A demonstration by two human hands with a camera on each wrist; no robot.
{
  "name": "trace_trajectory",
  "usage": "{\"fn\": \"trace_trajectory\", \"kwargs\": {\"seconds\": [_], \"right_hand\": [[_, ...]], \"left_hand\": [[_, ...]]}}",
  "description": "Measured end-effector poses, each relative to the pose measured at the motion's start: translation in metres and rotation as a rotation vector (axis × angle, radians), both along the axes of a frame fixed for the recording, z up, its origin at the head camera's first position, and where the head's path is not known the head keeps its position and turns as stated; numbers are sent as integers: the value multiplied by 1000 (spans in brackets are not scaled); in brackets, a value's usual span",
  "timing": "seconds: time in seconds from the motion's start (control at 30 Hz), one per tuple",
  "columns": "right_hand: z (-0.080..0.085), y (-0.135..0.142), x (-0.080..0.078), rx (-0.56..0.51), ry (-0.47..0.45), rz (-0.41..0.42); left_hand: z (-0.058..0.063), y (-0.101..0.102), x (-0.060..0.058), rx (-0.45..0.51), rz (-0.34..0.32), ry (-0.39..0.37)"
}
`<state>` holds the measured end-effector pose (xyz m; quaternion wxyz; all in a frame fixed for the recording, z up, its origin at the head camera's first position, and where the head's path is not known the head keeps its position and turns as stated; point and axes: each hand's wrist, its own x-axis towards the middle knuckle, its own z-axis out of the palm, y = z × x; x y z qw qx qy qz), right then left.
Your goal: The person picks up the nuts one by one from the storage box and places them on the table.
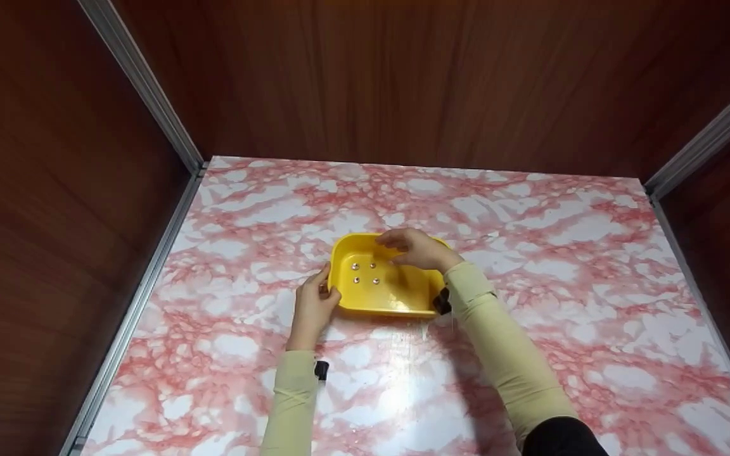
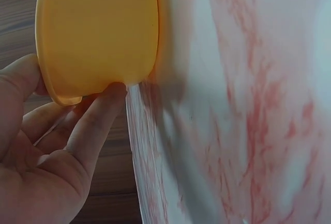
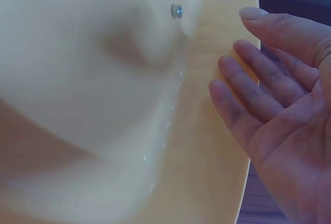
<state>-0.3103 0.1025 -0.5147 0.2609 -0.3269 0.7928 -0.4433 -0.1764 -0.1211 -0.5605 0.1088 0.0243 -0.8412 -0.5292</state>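
A yellow plastic bin [image 1: 397,297] sits on the table in the head view. On its floor, towards the left, lie several small round silvery metal pieces [image 1: 376,280]; some of these metal pieces [image 3: 177,11] show at the top of the right wrist view. My left hand [image 1: 315,304] grips the bin's left end, thumb at the rim and fingers against the outer wall, as the yellow wall [image 2: 98,32] shows in the left wrist view. Over the bin's far right part hovers my right hand [image 1: 419,248], fingers relaxed and holding nothing, beside the far wall.
The table top [image 1: 244,380] has a red and white marbled pattern. Dark wood panels [image 1: 390,82] enclose it at the back and both sides, with metal rails [image 1: 149,82] at the corners.
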Motion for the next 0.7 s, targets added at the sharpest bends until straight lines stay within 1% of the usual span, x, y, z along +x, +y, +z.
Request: {"fn": "trace_trajectory", "kwargs": {"seconds": [0.27, 0.5, 0.7], "right_hand": [[-2, 0, -1, -15, -33, 3], [1, -1, -2, 16, 14, 21], [-1, -1, -2, 25, 23, 15]], "left_hand": [[1, 3, 0, 17, 32, 0], [-1, 5, -2, 23, 54, 44], [-2, 8, -3, 30, 80, 69]]}}
